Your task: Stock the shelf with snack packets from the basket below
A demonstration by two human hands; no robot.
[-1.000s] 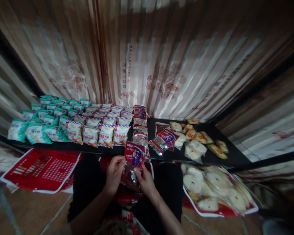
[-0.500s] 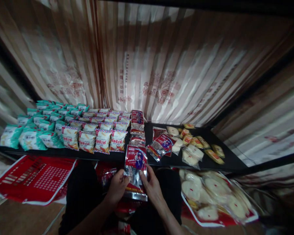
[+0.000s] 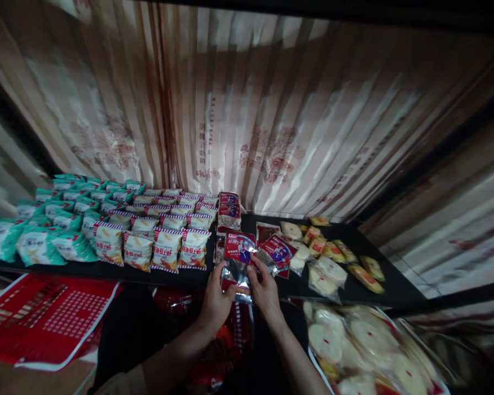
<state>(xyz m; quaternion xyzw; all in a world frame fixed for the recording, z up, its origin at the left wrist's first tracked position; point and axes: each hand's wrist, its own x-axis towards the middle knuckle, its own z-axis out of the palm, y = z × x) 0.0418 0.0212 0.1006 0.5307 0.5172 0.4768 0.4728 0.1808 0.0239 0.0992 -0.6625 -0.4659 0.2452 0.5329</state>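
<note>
Both my hands grip one red and silver snack packet point(image 3: 239, 247) at the front edge of the black table. My left hand point(image 3: 216, 299) pinches its lower left side, and my right hand point(image 3: 264, 288) has its right side. Behind it, a column of similar red packets point(image 3: 229, 207) runs toward the curtain. Another red packet point(image 3: 276, 249) lies loose just right of my right hand, overlapping more red packaging. Left of the column stand rows of white chip bags point(image 3: 166, 248) with striped edges.
Teal bags point(image 3: 35, 244) fill the table's left end. Round pale items in clear wrap point(image 3: 327, 274) and yellow packets point(image 3: 366, 278) lie on the right. Below are a red printed bag point(image 3: 61, 312) and a bag of wrapped round items point(image 3: 366, 340). A curtain point(image 3: 230, 109) hangs behind.
The held packet has moved up and forward, from above my lap to over the table's front edge, with both hands still on it. The view has shifted slightly.
</note>
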